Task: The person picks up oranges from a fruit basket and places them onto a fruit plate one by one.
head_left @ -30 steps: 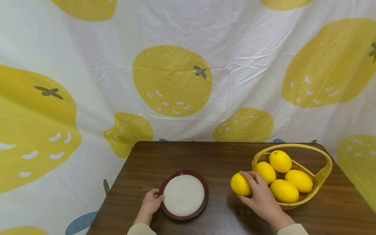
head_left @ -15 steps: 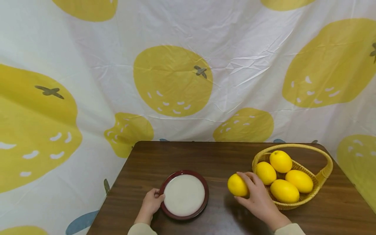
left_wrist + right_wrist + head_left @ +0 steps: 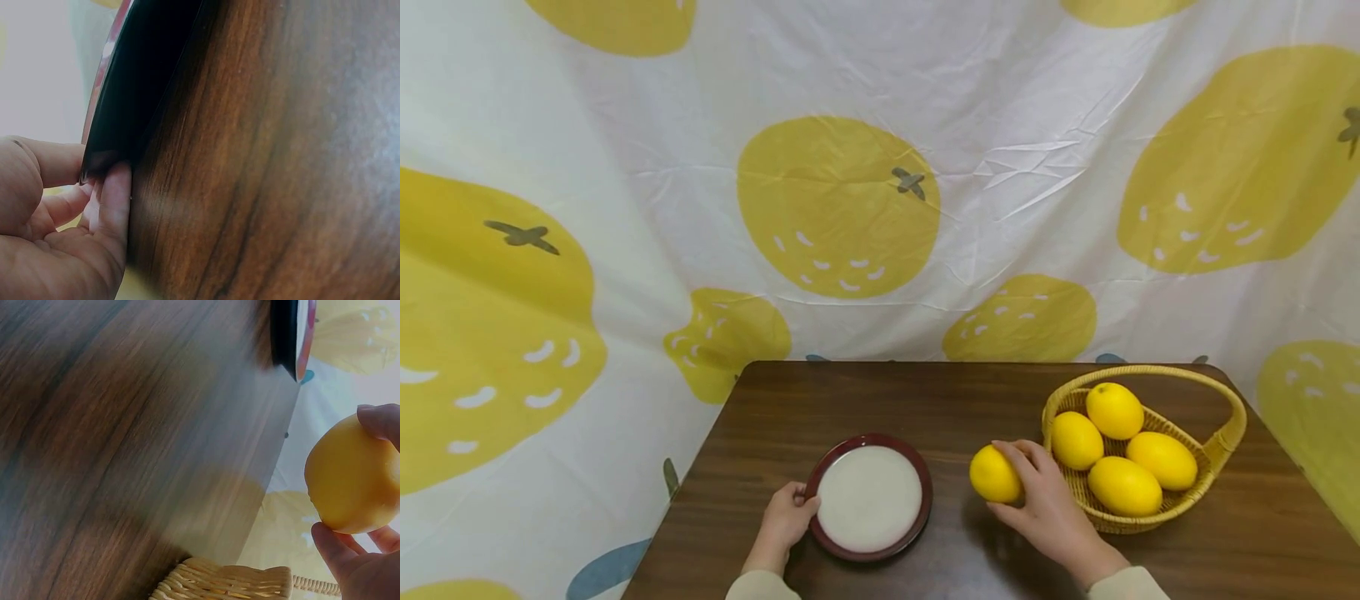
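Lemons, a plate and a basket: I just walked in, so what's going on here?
A person is working with both hands at a wooden table. The right hand holds one lemon in the air, between the plate and the wicker basket. The left hand pinches the plate's dark red rim at its left side. Four more lemons lie in the basket, on the person's right.

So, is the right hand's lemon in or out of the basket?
Out: the right hand holds the lemon above the table, between basket and plate.
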Tool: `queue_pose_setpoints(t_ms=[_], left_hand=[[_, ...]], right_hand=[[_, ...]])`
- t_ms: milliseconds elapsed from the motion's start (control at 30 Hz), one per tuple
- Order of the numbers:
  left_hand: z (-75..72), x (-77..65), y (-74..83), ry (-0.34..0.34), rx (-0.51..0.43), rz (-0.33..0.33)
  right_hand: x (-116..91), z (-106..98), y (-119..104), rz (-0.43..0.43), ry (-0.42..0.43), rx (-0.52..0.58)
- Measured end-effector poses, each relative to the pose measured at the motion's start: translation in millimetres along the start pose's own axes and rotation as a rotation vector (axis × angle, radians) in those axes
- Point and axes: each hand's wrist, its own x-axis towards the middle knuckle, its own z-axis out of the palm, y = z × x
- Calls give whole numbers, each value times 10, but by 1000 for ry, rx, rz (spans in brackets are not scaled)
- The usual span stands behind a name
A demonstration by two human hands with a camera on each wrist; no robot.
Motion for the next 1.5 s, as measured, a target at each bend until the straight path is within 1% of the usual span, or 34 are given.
queue_pose_setpoints(t_ms=[167, 300, 433, 600, 967, 1200, 1500], left_hand=[[19, 9, -8, -9, -8, 0], [18, 9, -10, -5, -7, -7], [2, -2, 7, 4, -2, -8], [-9, -16, 18, -4, -2, -6], [0, 3, -1, -5, -3, -15], [2, 12, -7, 4, 5, -15], [1, -1, 2, 2, -2, -21]], right_hand=[[13, -1, -24, 14, -16, 0], [33, 10, -51, 2, -16, -3], [44, 41, -78, -1, -18, -1], [45, 76, -104, 3, -24, 7], [64, 130, -175, 3, -42, 10], [82, 178, -216, -12, -35, 15], [103, 237, -280, -7, -60, 13]])
